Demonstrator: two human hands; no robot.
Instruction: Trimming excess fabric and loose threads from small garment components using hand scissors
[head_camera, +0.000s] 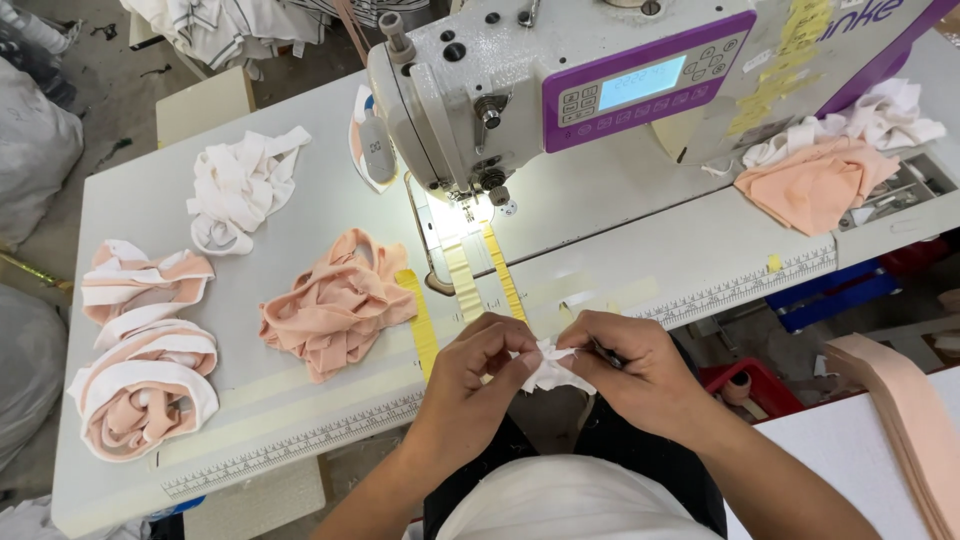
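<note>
The small white fabric piece (553, 371) is mostly covered by the fingers (515, 352) of both hands, so its shape cannot be told. A thin item pinched in the right hand (632, 362) is too hidden to identify. Behind the sewing machine (600, 80), its top is cut off by the upper edge. Right of the sewing machine, the stack of peach strips (910, 430) runs out of view at the right edge. Left of the sewing machine, the bench (150, 190) is cut off at the lower left corner.
</note>
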